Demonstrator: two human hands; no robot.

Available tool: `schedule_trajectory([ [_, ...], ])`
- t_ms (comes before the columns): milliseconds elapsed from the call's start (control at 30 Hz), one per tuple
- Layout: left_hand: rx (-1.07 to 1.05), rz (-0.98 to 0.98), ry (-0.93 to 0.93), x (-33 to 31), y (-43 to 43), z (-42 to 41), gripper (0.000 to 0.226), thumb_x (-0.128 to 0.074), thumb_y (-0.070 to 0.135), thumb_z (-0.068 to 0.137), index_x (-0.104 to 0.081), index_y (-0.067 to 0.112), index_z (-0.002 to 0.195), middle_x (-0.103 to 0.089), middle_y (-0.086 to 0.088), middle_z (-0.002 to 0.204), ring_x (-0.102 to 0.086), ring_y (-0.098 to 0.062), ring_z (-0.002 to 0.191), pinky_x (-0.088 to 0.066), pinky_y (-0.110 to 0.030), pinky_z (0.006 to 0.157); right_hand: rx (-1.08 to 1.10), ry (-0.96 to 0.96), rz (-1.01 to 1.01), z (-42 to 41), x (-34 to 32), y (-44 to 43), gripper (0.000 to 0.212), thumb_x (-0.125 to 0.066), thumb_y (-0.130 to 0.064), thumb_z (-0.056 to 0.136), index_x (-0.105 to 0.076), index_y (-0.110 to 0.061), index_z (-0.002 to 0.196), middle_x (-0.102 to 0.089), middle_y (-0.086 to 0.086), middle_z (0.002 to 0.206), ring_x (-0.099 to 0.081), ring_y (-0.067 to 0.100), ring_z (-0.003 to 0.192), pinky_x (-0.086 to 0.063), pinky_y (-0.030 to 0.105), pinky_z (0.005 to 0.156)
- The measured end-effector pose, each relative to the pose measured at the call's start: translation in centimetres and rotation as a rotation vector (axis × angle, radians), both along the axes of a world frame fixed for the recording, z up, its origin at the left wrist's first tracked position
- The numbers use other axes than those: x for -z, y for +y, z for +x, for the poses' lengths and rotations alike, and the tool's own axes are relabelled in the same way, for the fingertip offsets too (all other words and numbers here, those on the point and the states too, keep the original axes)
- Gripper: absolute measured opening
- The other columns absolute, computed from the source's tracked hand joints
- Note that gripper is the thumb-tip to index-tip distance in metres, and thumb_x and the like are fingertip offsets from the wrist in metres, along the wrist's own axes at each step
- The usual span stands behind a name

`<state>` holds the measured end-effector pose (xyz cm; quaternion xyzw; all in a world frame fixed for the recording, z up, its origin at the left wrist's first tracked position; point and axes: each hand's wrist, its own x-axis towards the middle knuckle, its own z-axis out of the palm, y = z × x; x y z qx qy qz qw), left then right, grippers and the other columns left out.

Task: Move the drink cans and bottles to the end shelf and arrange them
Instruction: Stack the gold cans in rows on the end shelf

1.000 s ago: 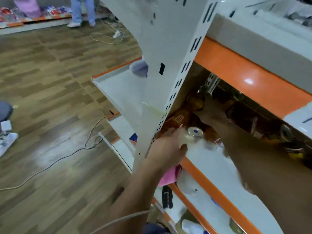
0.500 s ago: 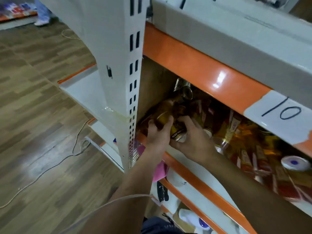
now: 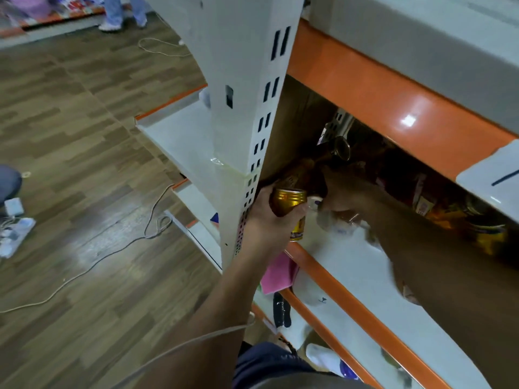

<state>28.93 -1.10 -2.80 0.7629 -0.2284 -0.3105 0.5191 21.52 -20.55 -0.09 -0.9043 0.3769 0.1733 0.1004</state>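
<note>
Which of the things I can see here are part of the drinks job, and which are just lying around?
Part of the job:
- gold-capped bottle in the left hand
- right hand reaching among the drinks
- drinks further along the shelf
- white end shelf

Just lying about:
- cables on the floor
- pink cloth on the lower shelf
- power strip

Bare shelf (image 3: 351,265) front lies open; bottles (image 3: 455,217) crowd behind.
</note>
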Motion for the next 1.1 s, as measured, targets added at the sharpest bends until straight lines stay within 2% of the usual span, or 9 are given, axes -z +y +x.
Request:
schedule_trajectory([
  [167, 0.022, -0.034, 0.046, 0.2, 0.1, 0.4, 0.066, -0.077, 0.053, 0.083, -0.047, 0.042, 0.141, -0.058, 0.026, 0.111, -0.061, -0.002, 0.106, -0.056, -0.04, 0.101, 0.012, -0.062, -0.117, -0.2, 1.1, -0.4, 0.098, -0.082, -0.056, 0.051, -0.046, -0.025, 0.137, -0.058, 0.001, 0.135, -0.048, 0.033, 0.133, -0.028, 0.052, 0.116],
  [267, 0.043, -0.036, 0.072, 0.2, 0.0, 0.5, 0.071, -0.075, 0.055, 0.084, -0.043, 0.04, 0.146, -0.058, 0.018, 0.121, -0.061, -0.009, 0.112, -0.053, -0.04, 0.104, -0.079, -0.136, -0.172, -1.1, 1.3, 0.5, 0.095, -0.081, -0.057, 0.049, -0.051, -0.023, 0.132, -0.062, 0.001, 0.128, -0.052, 0.031, 0.127, -0.024, 0.052, 0.117],
  [400, 0.048, -0.033, 0.1, -0.3, -0.4, 0.7, 0.073, -0.072, 0.052, 0.09, -0.04, 0.032, 0.152, -0.053, 0.014, 0.126, -0.056, -0.011, 0.117, -0.045, -0.03, 0.105, 0.005, -0.311, 0.036, -2.0, 1.2, 2.0, 0.102, -0.078, -0.055, 0.04, -0.048, -0.032, 0.135, -0.061, -0.002, 0.129, -0.057, 0.025, 0.119, -0.05, 0.045, 0.1],
  [600, 0.039, 0.047, 0.086, -0.7, -1.0, 1.1, 0.075, -0.059, 0.071, 0.087, -0.04, 0.038, 0.151, -0.055, 0.007, 0.143, -0.051, -0.022, 0.134, -0.03, -0.033, 0.111, 0.232, -0.59, 0.12, -4.3, -0.2, 3.5, 0.097, -0.089, -0.03, 0.049, -0.048, -0.027, 0.137, -0.046, 0.003, 0.135, -0.052, 0.025, 0.122, -0.053, 0.044, 0.096],
  [700, 0.032, 0.061, 0.074, -1.1, -1.3, 1.2, 0.075, -0.059, 0.07, 0.089, -0.039, 0.038, 0.153, -0.053, 0.008, 0.147, -0.047, -0.023, 0.138, -0.031, -0.039, 0.115, 0.366, -0.753, 0.324, -6.3, -0.6, 3.8, 0.094, -0.091, -0.025, 0.046, -0.046, -0.039, 0.127, -0.047, 0.003, 0.131, -0.059, 0.02, 0.114, -0.059, 0.032, 0.082],
  [800, 0.047, 0.029, 0.061, -1.7, -1.4, 0.9, 0.072, -0.059, 0.071, 0.088, -0.042, 0.039, 0.15, -0.056, 0.009, 0.14, -0.051, -0.02, 0.13, -0.034, -0.039, 0.11, 0.459, -0.93, 0.55, -8.2, -0.8, 5.1, 0.094, -0.089, 0.006, 0.06, -0.04, -0.028, 0.133, -0.059, 0.002, 0.117, -0.064, 0.011, 0.099, -0.052, 0.013, 0.062],
  [933, 0.063, -0.076, 0.183, -2.9, -1.0, -1.0, 0.073, -0.064, 0.066, 0.088, -0.04, 0.04, 0.152, -0.049, 0.011, 0.138, -0.051, -0.018, 0.129, -0.04, -0.044, 0.115, 0.657, -1.155, 0.765, -10.8, -0.7, 6.2, 0.092, -0.07, 0.024, 0.069, -0.037, -0.029, 0.137, -0.064, 0.021, 0.11, -0.071, 0.016, 0.069, -0.049, 0.023, 0.045],
  [1033, -0.025, -0.147, 0.492, -3.4, -0.8, -3.1, 0.076, -0.076, 0.064, 0.079, -0.046, 0.042, 0.145, -0.053, 0.001, 0.144, -0.061, -0.025, 0.124, -0.053, -0.049, 0.104, 0.717, -1.312, 1.159, -12.9, -0.7, 6.6, 0.096, -0.077, 0.015, 0.059, -0.043, -0.034, 0.134, -0.063, 0.028, 0.124, -0.071, 0.037, 0.092, -0.059, 0.042, 0.07],
  [1100, -0.065, -0.236, 0.692, -3.5, -0.5, -5.5, 0.062, -0.08, 0.05, 0.083, -0.055, 0.035, 0.138, -0.061, -0.006, 0.135, -0.067, -0.031, 0.116, -0.06, -0.05, 0.093, 0.723, -1.427, 1.407, -14.6, -1.2, 7.4, 0.094, -0.083, -0.002, 0.065, -0.042, -0.029, 0.146, -0.064, 0.021, 0.13, -0.071, 0.034, 0.1, -0.059, 0.046, 0.081],
])
